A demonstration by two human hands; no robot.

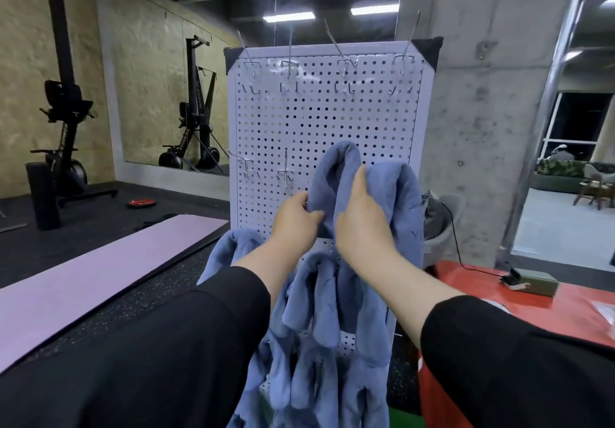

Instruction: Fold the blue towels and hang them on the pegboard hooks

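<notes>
Both hands, left (297,216) and right (361,218), gripped a soft, limp towel (346,174) draped at the pegboard's (329,114) mid-right, likely light and best pinched just beneath its top fold.

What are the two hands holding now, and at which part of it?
Both hold one blue towel draped against the pegboard. The left hand pinches its left edge; the right hand grips the middle fold.
</notes>
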